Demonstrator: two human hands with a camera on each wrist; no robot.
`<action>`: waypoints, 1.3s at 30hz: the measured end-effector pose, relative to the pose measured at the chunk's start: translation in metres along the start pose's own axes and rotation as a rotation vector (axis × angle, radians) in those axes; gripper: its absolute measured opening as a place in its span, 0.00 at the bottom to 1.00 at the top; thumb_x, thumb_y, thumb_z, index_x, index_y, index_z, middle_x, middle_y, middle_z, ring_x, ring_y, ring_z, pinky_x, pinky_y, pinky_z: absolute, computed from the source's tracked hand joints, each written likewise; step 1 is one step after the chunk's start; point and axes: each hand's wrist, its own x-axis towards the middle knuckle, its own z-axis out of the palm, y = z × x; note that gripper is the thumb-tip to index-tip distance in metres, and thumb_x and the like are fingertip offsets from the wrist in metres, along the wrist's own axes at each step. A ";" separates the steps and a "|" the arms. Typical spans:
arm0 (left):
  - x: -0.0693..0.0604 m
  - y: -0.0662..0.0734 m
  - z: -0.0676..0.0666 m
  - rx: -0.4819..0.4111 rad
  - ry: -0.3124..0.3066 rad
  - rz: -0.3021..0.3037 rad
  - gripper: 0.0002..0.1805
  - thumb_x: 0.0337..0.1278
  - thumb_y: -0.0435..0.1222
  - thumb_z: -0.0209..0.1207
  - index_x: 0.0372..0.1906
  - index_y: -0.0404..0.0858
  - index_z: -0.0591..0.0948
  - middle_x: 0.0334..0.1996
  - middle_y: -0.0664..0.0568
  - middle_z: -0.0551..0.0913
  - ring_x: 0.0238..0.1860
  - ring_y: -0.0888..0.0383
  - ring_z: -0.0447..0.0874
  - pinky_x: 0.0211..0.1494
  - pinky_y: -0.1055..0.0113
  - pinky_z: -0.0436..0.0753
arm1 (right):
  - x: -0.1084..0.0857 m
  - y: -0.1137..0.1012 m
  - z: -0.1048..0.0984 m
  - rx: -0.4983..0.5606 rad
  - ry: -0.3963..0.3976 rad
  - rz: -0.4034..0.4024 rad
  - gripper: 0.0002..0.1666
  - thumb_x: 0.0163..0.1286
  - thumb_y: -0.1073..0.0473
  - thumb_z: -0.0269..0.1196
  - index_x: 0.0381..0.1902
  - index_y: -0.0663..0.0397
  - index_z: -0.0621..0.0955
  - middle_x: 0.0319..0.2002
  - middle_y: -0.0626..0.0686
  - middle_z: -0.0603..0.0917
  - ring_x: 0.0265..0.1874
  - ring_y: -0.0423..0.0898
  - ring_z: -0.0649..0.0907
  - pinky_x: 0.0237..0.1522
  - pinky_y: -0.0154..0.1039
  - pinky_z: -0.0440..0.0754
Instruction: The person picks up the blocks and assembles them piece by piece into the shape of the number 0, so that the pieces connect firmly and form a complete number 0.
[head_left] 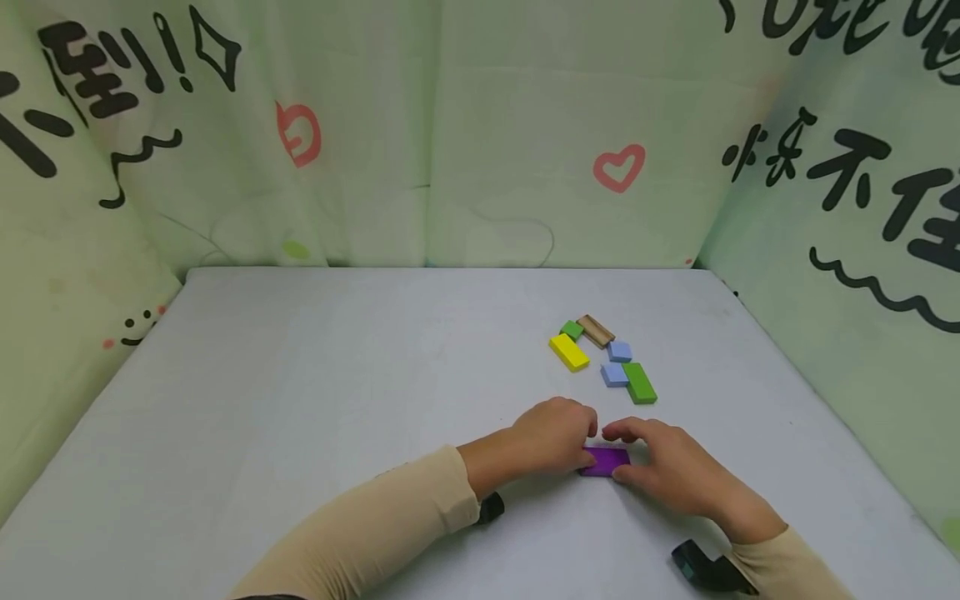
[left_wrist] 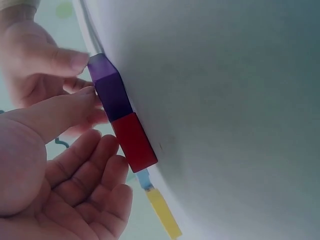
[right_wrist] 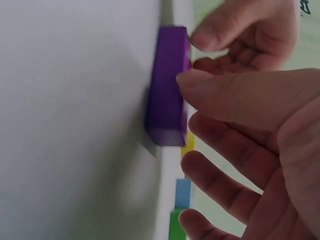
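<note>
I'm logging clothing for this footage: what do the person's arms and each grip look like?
The left sleeve and right sleeve are long and beige. A black left wrist device and black right wrist device show beside them. The left grip and right grip wear no gloves.

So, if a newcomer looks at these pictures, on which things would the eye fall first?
Probably on the purple block, low on the white table between the left hand and right hand; the left wrist view shows a red block beside it. Next, perhaps, the cluster of small coloured blocks beyond the hands, and the bold black writing at the upper left and right.
</note>
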 end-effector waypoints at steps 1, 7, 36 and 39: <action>0.000 0.000 0.000 -0.003 -0.001 0.000 0.16 0.58 0.46 0.70 0.49 0.45 0.84 0.35 0.61 0.83 0.35 0.65 0.76 0.40 0.76 0.76 | 0.000 0.001 -0.003 0.005 0.001 0.005 0.24 0.59 0.63 0.73 0.54 0.56 0.82 0.48 0.48 0.84 0.48 0.52 0.81 0.52 0.57 0.77; -0.001 0.001 0.001 -0.001 -0.002 0.006 0.16 0.59 0.46 0.69 0.49 0.45 0.84 0.35 0.61 0.83 0.35 0.66 0.75 0.39 0.76 0.75 | 0.006 0.012 -0.014 0.013 0.019 0.061 0.25 0.60 0.62 0.72 0.56 0.58 0.81 0.50 0.52 0.84 0.48 0.54 0.82 0.52 0.59 0.77; 0.001 -0.001 0.000 0.031 -0.017 0.007 0.17 0.59 0.47 0.69 0.49 0.46 0.84 0.34 0.62 0.82 0.35 0.66 0.75 0.40 0.76 0.75 | 0.069 0.042 -0.035 -0.036 0.049 0.147 0.25 0.67 0.63 0.66 0.60 0.67 0.75 0.54 0.66 0.81 0.55 0.64 0.77 0.57 0.62 0.74; 0.000 0.000 0.000 0.030 -0.016 0.006 0.16 0.59 0.47 0.70 0.49 0.46 0.84 0.34 0.62 0.82 0.35 0.66 0.75 0.40 0.76 0.75 | 0.075 0.043 -0.033 -0.041 0.041 0.147 0.26 0.67 0.65 0.65 0.61 0.68 0.75 0.55 0.67 0.80 0.56 0.65 0.77 0.58 0.62 0.73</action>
